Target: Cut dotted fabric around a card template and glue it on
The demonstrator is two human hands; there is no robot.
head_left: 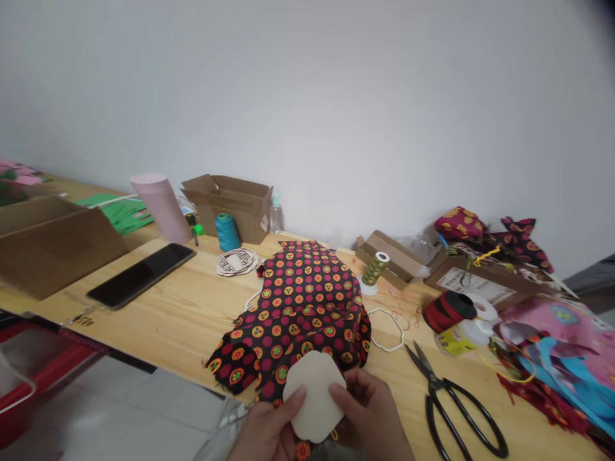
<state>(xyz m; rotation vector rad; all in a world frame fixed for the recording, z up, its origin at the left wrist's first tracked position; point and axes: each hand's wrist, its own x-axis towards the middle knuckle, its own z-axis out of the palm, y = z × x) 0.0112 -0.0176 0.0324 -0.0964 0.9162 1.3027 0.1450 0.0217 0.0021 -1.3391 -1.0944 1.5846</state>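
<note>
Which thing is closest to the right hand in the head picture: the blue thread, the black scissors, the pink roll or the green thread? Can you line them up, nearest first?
From the right hand:
1. Black scissors: just to its right.
2. Green thread: ahead of it.
3. Blue thread: ahead and to the left.
4. Pink roll: farthest left of the four.

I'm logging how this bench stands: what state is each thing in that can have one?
Pale disc, held by left hand and right hand
Patterned cloth, rumpled
Scissors, blades parted
Phone, screen dark
Teal spool, upright
Olive spool, upright
Box behind teal spool, open
Narrow box by olive spool, open
Clear bottle, upright
</note>
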